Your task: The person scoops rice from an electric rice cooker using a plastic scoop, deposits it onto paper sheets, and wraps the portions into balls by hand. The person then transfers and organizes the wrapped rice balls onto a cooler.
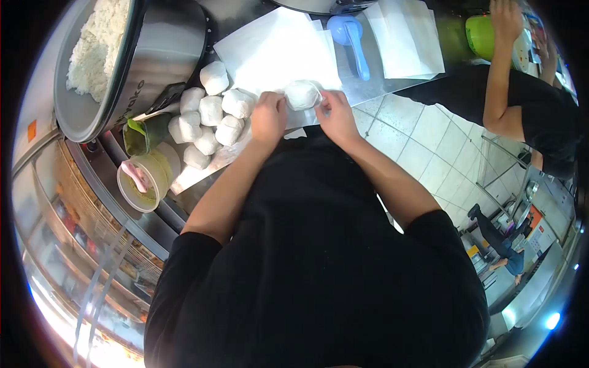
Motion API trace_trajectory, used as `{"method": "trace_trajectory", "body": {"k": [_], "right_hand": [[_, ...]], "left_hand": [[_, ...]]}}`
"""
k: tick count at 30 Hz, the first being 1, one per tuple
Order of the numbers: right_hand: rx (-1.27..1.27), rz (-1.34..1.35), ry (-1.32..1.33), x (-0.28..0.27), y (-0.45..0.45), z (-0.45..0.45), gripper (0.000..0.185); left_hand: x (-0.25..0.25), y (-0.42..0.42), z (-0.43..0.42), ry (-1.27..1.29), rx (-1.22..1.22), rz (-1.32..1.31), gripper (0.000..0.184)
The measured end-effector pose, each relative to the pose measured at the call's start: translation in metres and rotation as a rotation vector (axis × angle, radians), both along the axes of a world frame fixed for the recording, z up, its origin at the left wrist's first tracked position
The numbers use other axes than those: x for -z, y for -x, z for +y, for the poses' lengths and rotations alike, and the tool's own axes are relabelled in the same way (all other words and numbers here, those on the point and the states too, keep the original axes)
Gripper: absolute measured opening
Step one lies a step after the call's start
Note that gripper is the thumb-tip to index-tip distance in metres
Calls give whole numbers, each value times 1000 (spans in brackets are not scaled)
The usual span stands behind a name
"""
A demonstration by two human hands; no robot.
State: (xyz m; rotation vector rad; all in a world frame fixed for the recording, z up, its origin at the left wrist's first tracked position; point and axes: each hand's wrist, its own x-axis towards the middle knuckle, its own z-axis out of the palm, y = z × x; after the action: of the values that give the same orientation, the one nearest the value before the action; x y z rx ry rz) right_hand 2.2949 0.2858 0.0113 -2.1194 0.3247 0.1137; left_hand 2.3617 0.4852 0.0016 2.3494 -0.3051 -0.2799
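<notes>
Between my hands, at the table's front edge, sits a rounded white bundle (302,95) in a thin white paper wrapper; what is inside is hidden. My left hand (269,116) has its fingers closed on the wrapper's left side. On the right side, my right hand (334,113) pinches the wrapper between thumb and fingers. Behind the bundle lie overlapping white paper sheets (276,52). To the left is a pile of several similar wrapped white bundles (211,110).
At left stands a large cooker (172,46) beside a tray of white rice (98,52). A plastic tub (169,162) holds a pink-handled utensil (135,175). A blue scoop (350,34) and more paper sheets (408,40) lie rightward. A co-worker's arm (498,80) reaches a green bowl (480,35).
</notes>
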Motion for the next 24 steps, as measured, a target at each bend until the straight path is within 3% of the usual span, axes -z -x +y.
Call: {"method": "trace_trajectory", "body": {"k": [1,2,4,5,7,9,11,15,18,19,21,22,24], "right_hand": [[2,6,-10,-2,3,3,46],[-85,-9,114,-5,9,6,52],[-267,103,355,-22,11,9,66],[-274,96,356,-24,8,9,66],[-384,200,407,-25,4,6,66],[-420,197,376,-22,0,-4,65],[-488,196,342,-18,0,-15,63],[-562,263,222,-5,-7,-34,59],[-592,149,78,-9,-18,-48,61],[-629,122,68,-21,-23,-52,61],[-518,-21,66,-54,-24,-60,63],[-556,-34,58,-70,-29,-60,63],[-496,-196,-188,-102,-43,-58,62]], "left_hand": [[2,5,1,112,19,-104,30],[3,14,-1,21,64,-188,39],[-16,23,-12,-97,68,-170,40],[-20,20,-19,-204,64,-172,41],[-8,15,-26,-85,18,-98,42],[-4,13,-33,20,-12,-8,44],[-23,7,-49,123,-200,397,52],[-62,-5,-83,-22,-249,470,63],[-70,-17,-87,-54,-262,485,66],[-72,-19,-85,47,-271,458,60],[-76,-21,-72,568,-416,626,53],[-94,-21,-68,572,-452,604,53],[-136,-19,-57,1009,-618,866,39]]}}
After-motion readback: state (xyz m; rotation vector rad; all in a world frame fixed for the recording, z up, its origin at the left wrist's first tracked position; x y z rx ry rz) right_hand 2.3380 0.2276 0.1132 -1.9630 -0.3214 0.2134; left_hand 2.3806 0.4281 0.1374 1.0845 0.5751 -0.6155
